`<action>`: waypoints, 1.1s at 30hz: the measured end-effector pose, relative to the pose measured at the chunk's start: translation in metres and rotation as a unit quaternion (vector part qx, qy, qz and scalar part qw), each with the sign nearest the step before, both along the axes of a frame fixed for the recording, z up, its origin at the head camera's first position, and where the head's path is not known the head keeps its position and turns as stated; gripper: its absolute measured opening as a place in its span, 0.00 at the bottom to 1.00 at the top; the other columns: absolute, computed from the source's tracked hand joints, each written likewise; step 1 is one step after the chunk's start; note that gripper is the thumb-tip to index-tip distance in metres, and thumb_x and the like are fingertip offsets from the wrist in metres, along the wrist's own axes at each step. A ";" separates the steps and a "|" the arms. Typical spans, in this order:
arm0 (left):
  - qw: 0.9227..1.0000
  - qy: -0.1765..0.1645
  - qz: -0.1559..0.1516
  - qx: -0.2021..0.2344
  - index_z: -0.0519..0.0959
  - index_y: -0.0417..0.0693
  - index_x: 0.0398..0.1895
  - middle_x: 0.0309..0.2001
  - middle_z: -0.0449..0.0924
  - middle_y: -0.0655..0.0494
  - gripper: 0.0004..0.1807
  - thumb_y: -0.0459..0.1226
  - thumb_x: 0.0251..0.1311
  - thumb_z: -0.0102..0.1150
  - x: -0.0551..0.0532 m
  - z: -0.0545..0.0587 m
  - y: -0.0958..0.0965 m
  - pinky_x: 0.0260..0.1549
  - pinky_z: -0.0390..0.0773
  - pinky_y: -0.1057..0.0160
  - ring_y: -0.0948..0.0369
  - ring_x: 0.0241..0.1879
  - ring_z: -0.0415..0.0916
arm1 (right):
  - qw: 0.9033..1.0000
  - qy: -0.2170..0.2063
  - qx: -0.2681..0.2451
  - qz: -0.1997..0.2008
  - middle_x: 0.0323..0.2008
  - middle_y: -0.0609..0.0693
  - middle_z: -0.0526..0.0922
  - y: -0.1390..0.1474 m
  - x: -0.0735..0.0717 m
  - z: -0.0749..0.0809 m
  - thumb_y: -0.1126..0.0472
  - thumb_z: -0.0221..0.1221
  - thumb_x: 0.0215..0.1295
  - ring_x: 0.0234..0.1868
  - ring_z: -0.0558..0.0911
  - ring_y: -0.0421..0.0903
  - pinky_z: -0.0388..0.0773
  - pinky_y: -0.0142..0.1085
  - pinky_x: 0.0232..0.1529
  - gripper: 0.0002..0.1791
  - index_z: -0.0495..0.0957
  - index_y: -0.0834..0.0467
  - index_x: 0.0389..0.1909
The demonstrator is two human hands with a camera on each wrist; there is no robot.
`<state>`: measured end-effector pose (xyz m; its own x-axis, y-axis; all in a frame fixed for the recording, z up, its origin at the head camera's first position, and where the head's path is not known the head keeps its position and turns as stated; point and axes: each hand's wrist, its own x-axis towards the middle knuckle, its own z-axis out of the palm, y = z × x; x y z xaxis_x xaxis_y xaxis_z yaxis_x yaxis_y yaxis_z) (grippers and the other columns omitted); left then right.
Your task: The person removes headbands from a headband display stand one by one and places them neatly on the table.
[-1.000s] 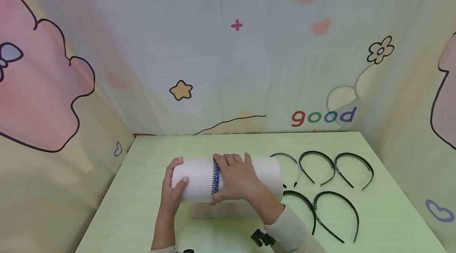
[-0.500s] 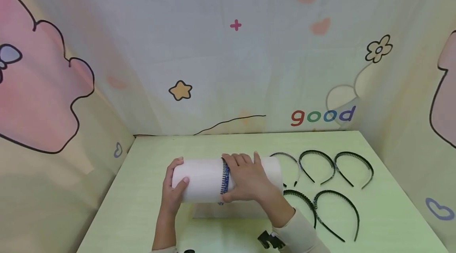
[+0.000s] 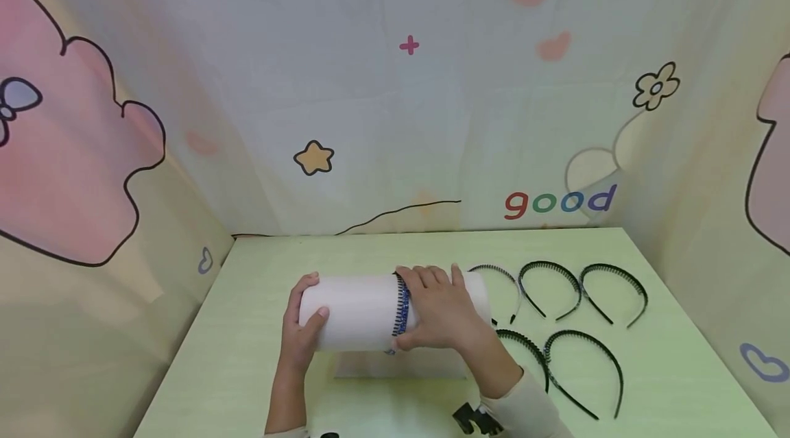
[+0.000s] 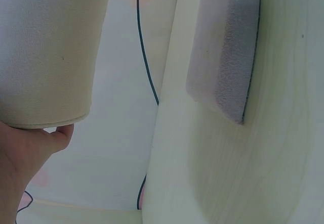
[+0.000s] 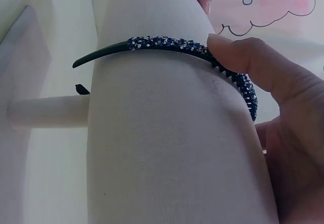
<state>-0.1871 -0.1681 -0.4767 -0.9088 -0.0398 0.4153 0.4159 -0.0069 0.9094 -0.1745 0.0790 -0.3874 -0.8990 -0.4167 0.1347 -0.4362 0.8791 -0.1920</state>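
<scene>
A white padded cylinder (image 3: 352, 314) lies sideways on a short post (image 5: 53, 113) above a pale base (image 3: 401, 365). My left hand (image 3: 299, 335) grips the cylinder's left end, thumb on the near side and fingers over the back. Around the cylinder, right of its middle, sits a toothed headband (image 3: 402, 308) studded with blue and clear stones. My right hand (image 3: 439, 311) holds this headband, with its thumb low in front and fingers over the top. In the right wrist view the thumb presses on the headband (image 5: 164, 43), whose dark bare tip sticks out past the cylinder.
Several dark toothed headbands lie on the table's right side, among them one at the back (image 3: 549, 264) and one in front (image 3: 583, 334). A paler headband (image 3: 494, 266) is partly hidden behind the cylinder. Printed cloth (image 3: 370, 95) walls the light green table (image 3: 204, 356).
My right hand has slid the blue headband rightward along the cylinder. The left hand keeps its grip on the left end.
</scene>
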 end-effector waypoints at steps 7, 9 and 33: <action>1.000 0.000 0.003 -0.004 0.64 0.42 0.58 0.64 0.60 0.49 0.26 0.29 0.53 0.50 0.000 -0.003 -0.002 0.36 0.70 0.49 0.49 0.52 0.61 | 0.999 0.029 0.004 -0.027 0.60 0.54 0.68 0.011 0.007 -0.004 0.30 0.67 0.30 0.64 0.58 0.60 0.34 0.70 0.54 0.59 0.59 0.50 0.67; 1.000 0.004 0.000 -0.004 0.64 0.42 0.58 0.64 0.59 0.49 0.26 0.28 0.53 0.50 -0.001 -0.004 -0.002 0.36 0.70 0.49 0.50 0.52 0.61 | 0.999 0.041 0.007 -0.031 0.59 0.54 0.69 0.014 0.009 -0.004 0.30 0.66 0.30 0.63 0.60 0.61 0.33 0.72 0.52 0.58 0.60 0.50 0.66; 1.000 0.005 -0.001 -0.003 0.64 0.41 0.57 0.65 0.60 0.50 0.25 0.27 0.54 0.50 -0.001 -0.001 0.001 0.36 0.69 0.48 0.50 0.54 0.60 | 0.995 0.018 -0.097 -0.030 0.61 0.59 0.64 0.044 0.013 -0.009 0.40 0.72 0.27 0.62 0.59 0.58 0.74 0.53 0.33 0.55 0.62 0.47 0.64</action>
